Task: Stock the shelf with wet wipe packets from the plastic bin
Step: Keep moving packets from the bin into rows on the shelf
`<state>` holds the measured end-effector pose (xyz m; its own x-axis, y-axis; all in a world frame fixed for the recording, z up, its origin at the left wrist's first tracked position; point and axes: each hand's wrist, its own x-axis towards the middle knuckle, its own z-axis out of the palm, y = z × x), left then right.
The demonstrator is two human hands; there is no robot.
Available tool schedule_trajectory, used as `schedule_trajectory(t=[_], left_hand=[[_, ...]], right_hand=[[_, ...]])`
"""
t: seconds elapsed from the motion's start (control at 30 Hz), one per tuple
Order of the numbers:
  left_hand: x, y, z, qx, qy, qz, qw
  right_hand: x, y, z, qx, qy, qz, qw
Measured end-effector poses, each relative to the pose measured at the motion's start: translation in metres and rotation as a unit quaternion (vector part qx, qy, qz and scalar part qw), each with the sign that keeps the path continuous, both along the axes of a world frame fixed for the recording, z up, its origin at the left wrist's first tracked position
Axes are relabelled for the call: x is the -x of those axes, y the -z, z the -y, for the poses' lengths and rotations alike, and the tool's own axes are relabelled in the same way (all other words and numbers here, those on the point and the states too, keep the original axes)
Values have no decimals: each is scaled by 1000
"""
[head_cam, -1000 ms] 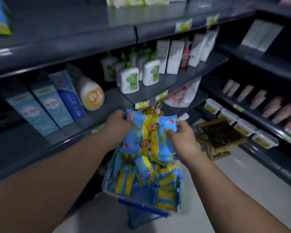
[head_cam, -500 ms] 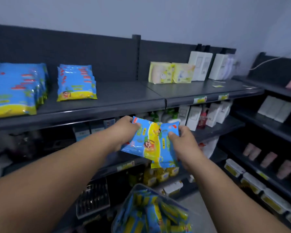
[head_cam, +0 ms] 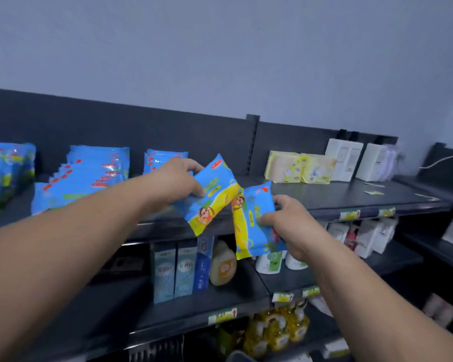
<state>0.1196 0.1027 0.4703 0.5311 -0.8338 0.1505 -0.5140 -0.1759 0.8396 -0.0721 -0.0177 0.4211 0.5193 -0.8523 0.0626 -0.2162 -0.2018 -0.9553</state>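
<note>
My left hand (head_cam: 177, 180) grips a blue-and-yellow wet wipe packet (head_cam: 211, 194), tilted, at the front edge of the top shelf (head_cam: 324, 197). Just to its right and lower, my right hand (head_cam: 289, 222) holds a second, similar packet (head_cam: 251, 223) upright in front of the shelf edge. Rows of the same blue packets (head_cam: 89, 176) stand on the top shelf to the left, with a short stack (head_cam: 165, 159) behind my left hand. The plastic bin is out of view, apart from a possible dark rim at the bottom edge.
Pale yellow packs (head_cam: 300, 167) and white boxes (head_cam: 344, 159) stand on the top shelf to the right. The shelf below holds blue cartons (head_cam: 174, 273), a round bottle (head_cam: 222, 265) and white bottles. Yellow bottles (head_cam: 272, 330) sit lower down.
Both hands have risen from below the top shelf to its front edge. The two packets, held together before, are now apart, one in each hand. The view has tilted upward.
</note>
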Motion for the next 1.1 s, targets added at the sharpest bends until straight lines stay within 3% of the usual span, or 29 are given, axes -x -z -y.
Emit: schedule_trajectory(t=[0.13, 0.23, 0.33, 0.57, 0.8, 0.9, 1.1], left_hand=[[-51, -24, 4, -21, -66, 150, 986], [-85, -34, 8, -72, -70, 191, 977], [-111, -31, 17, -128, -40, 191, 972], [-143, -3, 42, -176, 26, 189, 966], [-172, 1, 47, -154, 41, 88, 983], [-179, 2, 47, -122, 42, 26, 991], [-182, 3, 47, -106, 41, 53, 992]], right_hand=[[-34, -20, 14, 156, 21, -65, 985], [-59, -35, 24, 255, 18, -107, 961], [-80, -47, 30, 295, -20, -131, 946], [-137, -53, 28, 310, -124, -179, 926], [-185, -43, 28, 265, -198, -208, 921], [-203, -35, 27, 263, -207, -217, 917], [-216, -18, 24, 278, -191, -258, 905]])
